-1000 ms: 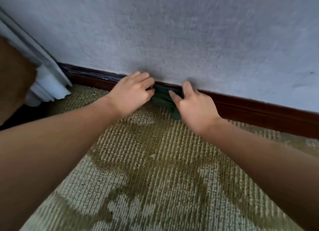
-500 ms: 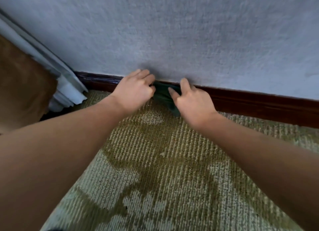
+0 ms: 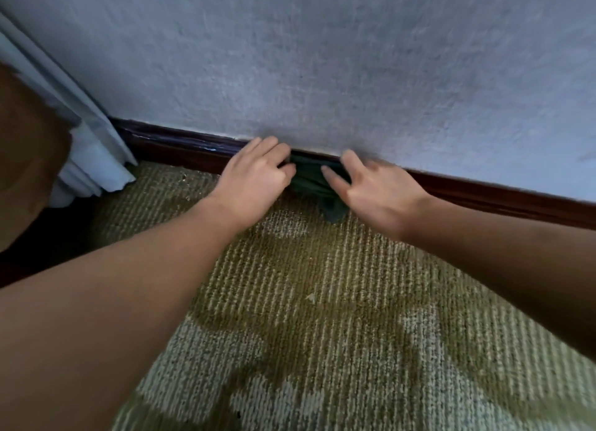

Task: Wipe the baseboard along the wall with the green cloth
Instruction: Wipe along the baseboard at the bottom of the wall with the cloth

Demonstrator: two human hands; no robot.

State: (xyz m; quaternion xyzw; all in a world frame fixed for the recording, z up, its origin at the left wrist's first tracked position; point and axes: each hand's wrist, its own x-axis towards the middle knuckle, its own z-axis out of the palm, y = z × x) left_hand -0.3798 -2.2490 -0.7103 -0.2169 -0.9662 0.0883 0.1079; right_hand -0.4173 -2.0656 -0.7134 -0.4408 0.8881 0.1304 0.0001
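A dark green cloth [image 3: 311, 184] is bunched against the dark brown baseboard [image 3: 180, 148] that runs along the foot of the grey-blue wall. My left hand [image 3: 254, 180] grips the cloth's left end with curled fingers, knuckles against the baseboard. My right hand [image 3: 375, 193] presses on the cloth's right end, thumb and forefinger on the fabric, the other fingers spread toward the wall. Most of the cloth is hidden under both hands; a corner hangs down onto the carpet.
Green patterned carpet [image 3: 322, 301] covers the floor. A pale curtain hem [image 3: 93, 169] hangs at the left, over the baseboard's left end. A brown piece of furniture [image 3: 25, 159] stands at the far left. The baseboard continues to the right [image 3: 516, 201].
The view has shifted so the curtain and the corner show further right. Both hands stay on the cloth at the baseboard; my right hand's fingers have spread a little.
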